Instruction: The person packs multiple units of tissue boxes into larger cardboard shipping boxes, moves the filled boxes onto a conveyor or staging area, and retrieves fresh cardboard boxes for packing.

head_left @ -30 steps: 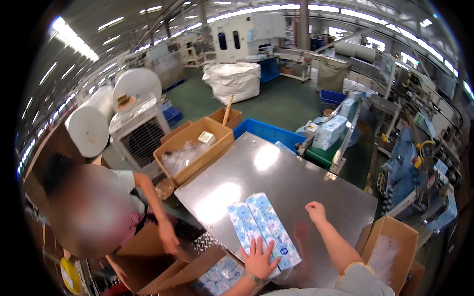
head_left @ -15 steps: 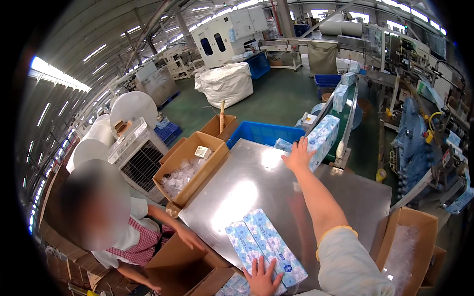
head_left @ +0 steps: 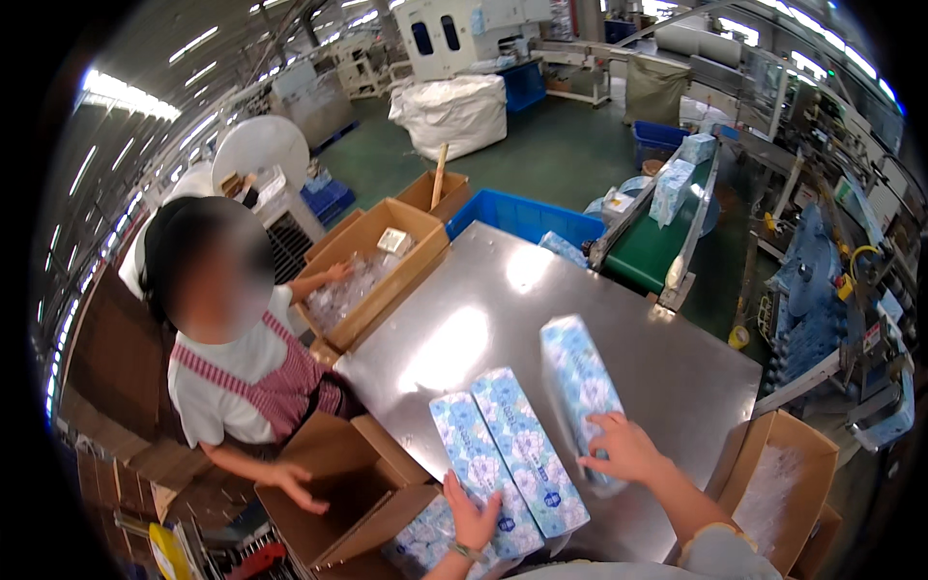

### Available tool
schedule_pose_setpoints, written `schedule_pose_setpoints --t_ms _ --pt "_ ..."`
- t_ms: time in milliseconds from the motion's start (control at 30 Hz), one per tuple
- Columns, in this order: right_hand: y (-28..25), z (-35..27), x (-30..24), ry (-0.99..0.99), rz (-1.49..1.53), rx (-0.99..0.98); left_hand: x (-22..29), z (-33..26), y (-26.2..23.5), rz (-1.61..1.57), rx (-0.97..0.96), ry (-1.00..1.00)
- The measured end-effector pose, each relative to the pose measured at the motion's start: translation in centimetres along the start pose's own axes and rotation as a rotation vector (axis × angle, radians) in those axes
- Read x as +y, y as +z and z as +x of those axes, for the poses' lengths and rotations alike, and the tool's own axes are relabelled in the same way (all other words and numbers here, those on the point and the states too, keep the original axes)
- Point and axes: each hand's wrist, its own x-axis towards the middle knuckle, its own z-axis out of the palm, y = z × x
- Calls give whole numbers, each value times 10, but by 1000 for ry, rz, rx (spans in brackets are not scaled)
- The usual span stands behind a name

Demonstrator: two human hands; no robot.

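Observation:
Two long blue-and-white floral tissue packs lie side by side on the steel table (head_left: 667,338). My left hand (head_left: 472,520) rests open, fingers apart, on the near end of the left tissue pack (head_left: 474,454); the right one (head_left: 530,454) lies against it. To their right, my right hand (head_left: 628,449) grips the near end of a third tissue pack (head_left: 580,377), slightly blurred by motion. Beside my left hand, more floral packs (head_left: 418,536) show at the table's near edge, partly hidden by a flap of an open cardboard box (head_left: 329,512).
At the left, a co-worker in a checked apron (head_left: 280,396) reaches into a carton of clear plastic (head_left: 387,275). Beyond the table stand a blue bin (head_left: 512,215) and a green conveyor (head_left: 643,246) carrying a pack (head_left: 669,193). Another carton (head_left: 812,464) stands at right.
My right hand has brought a pack from the conveyor end onto the table. My left hand has shifted left on the pair. The co-worker's arm now reaches into the plastic carton.

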Motion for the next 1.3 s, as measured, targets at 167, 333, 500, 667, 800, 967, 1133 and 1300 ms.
schedule_pose_setpoints --t_ms 167,333,500,667,800,967,1133,1300 --pt "41 29 27 440 401 -19 -26 49 0 -657 -421 -689" --pt "62 106 27 696 1418 -377 -64 91 -3 -794 -580 -899" --pt "79 110 40 505 1478 -152 -14 115 -14 -888 -502 -720" --pt "-5 24 -7 515 1573 -29 40 69 -52 -788 -551 -368" --pt "-11 -46 11 508 1393 -190 39 -1 -64 -506 -539 -66" --pt "7 -75 -8 641 1023 -179 42 -38 -50 -636 -456 -222" --pt "20 -34 -41 486 1072 -222 2 -87 -57 -404 -281 -30" --pt "-3 39 -128 24 857 -297 -10 -153 -86 -301 -245 100"
